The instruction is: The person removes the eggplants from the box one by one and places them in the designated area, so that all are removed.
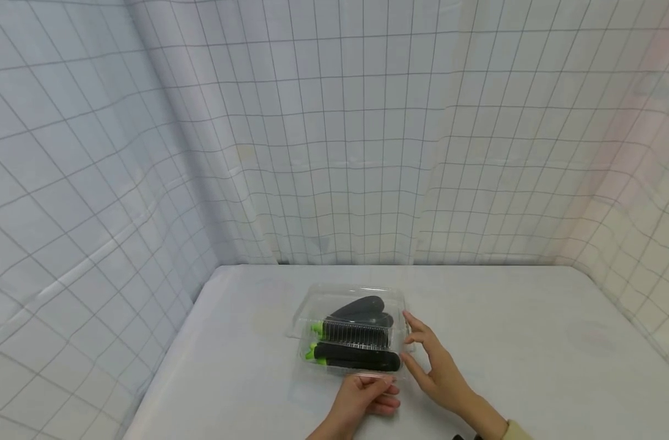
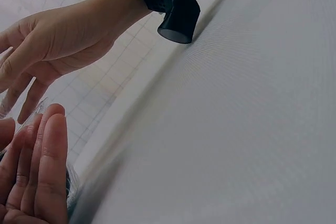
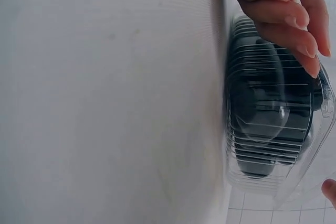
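A clear plastic container (image 1: 352,374) lies on the table, with several dark eggplants (image 1: 359,354) inside, their green stem ends pointing left. Its ridged side wall (image 3: 252,166) shows in the right wrist view, below a thin lid-like flap. My left hand (image 1: 359,400) is at the front rim, thumb and fingertips pinching close to the right front corner. On the right side my right hand (image 1: 436,366) reaches in with spread fingers, fingertips right at the container's edge. In the left wrist view the left fingers (image 2: 50,166) are close together and hide most of the container.
The white table (image 1: 246,366) extends around the container on all sides. White grid-patterned curtains (image 1: 340,153) hang behind the table and along both sides. A black wrist mount (image 2: 173,14) sits on the right wrist.
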